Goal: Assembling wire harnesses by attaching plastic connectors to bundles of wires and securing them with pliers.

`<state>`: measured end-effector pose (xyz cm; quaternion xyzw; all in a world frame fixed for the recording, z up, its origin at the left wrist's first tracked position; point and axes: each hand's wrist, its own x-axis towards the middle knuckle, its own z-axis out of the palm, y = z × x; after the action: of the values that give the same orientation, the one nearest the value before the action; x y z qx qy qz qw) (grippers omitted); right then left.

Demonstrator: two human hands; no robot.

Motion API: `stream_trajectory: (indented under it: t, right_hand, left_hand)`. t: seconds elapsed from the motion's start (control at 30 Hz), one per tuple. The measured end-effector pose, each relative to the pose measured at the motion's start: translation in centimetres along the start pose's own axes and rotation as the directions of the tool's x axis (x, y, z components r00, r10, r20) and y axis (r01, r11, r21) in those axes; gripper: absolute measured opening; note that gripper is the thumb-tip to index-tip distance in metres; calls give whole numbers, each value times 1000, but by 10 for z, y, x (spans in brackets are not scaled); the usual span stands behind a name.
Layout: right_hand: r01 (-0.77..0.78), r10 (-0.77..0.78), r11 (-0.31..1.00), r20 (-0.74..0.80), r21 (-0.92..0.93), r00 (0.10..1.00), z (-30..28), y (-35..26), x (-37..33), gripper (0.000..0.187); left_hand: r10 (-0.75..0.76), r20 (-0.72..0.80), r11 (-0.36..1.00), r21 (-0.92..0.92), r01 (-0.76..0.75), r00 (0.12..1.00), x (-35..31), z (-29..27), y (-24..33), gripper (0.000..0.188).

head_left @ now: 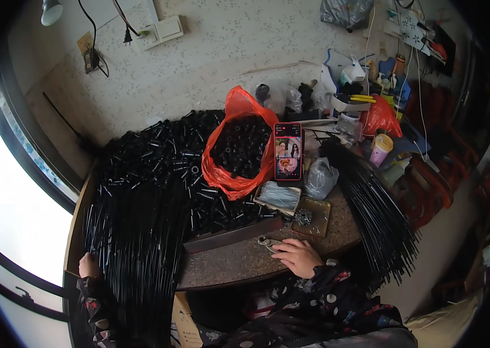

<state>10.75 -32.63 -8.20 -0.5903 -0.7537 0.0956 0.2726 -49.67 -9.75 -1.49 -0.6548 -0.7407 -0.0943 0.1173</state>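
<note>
My right hand (298, 257) rests at the table's front edge, its fingers over the handles of a pair of metal pliers (267, 243) whose jaws point left. At the far left, my left hand (89, 265) is closed beside a wide bundle of long thin black rods (135, 238) that hangs over the near edge; what its fingers hold is hidden. Just beyond the pliers is a shallow tray (320, 223) with a small heap of metal parts (303, 217). A box of thin pale metal pins (279, 196) sits behind it.
An orange-red plastic bag (213, 168) of black parts stands amid a heap of short black pieces (158, 139). A phone (288, 152) leans upright beside it. More black rods (375, 214) hang off the right side. A dark bar (230, 235) borders the heap; a cup (380, 149) stands right.
</note>
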Motion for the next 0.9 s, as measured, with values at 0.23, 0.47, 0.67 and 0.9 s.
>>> stream_trajectory:
  t: [0.23, 0.47, 0.67, 0.9]
  right_hand:
    - [24, -24, 999, 3, 23, 1000, 1, 1, 1, 26]
    - [-6, 5, 999, 18, 33, 1000, 4, 4, 0, 24]
    - [68, -68, 997, -21, 32, 997, 12, 13, 0, 23]
    - [67, -67, 998, 37, -4, 997, -8, 18, -13, 26]
  left_hand:
    - [-84, 266, 530, -804, 269, 960, 19, -103, 67, 14]
    - [128, -60, 48, -997, -66, 990, 17, -196, 200, 12]
    - [-56, -97, -75, -992, -101, 994, -24, -216, 291, 4]
    - [-116, 12, -238, -971, -16, 993, -84, -102, 344, 6]
